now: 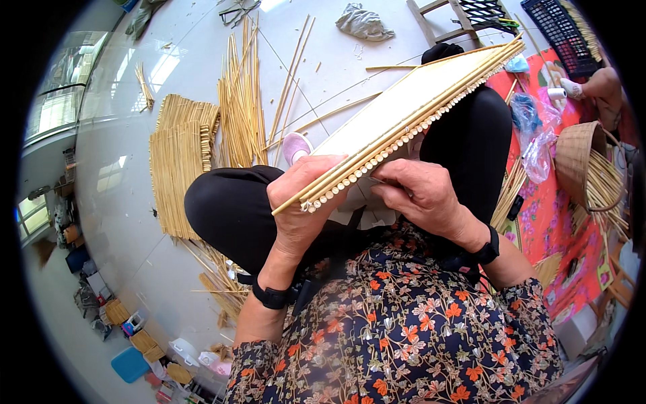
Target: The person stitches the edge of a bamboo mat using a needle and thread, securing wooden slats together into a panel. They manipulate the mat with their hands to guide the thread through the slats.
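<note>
A flat mat of straw stalks [404, 111] slants up and to the right over my lap, its cut round ends in a row along the near edge. Long thin stalks [387, 143] run along that edge. Around the mat's lower left corner, my left hand [303, 185] is closed, gripping the mat and the edge stalks. My right hand [420, 194] is just below the row of cut ends, thumb and fingers pinched together. Whatever lies in that pinch is too small to make out.
Stacked straw mats [178, 175] and loose stalks [241, 108] lie on the tiled floor at left. To the right, a woven basket [576, 158] of stalks tips over a red floral cloth [538, 236] with plastic bags [538, 156]. Another person's limb [601, 91] shows far right.
</note>
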`<action>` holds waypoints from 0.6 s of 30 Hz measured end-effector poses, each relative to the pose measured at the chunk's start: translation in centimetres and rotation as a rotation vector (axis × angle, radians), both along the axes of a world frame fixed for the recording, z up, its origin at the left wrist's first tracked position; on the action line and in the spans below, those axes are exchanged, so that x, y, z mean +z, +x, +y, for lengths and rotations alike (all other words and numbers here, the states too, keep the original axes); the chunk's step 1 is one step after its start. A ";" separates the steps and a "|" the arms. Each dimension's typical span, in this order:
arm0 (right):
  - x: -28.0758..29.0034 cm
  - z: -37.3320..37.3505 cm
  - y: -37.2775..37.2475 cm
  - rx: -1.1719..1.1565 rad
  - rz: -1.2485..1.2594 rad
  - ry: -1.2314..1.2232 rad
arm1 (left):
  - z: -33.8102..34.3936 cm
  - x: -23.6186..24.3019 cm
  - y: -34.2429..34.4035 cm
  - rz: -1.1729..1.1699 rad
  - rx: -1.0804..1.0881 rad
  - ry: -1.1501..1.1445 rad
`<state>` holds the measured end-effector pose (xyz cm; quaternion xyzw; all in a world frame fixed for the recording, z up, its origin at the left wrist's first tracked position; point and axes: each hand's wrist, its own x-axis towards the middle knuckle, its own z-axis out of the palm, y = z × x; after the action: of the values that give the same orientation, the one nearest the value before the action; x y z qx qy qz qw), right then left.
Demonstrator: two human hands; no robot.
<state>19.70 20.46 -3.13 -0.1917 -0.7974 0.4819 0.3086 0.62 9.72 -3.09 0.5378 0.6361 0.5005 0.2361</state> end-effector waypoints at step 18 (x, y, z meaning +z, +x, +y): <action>-0.8 4.0 4.0 0.063 -0.224 -0.029 | 0.2 1.7 -2.2 -0.278 0.122 -0.135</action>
<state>23.65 24.45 -3.92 -0.2234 -0.8253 0.4786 0.1995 -1.61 9.97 -1.35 0.4066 0.6608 0.5398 0.3266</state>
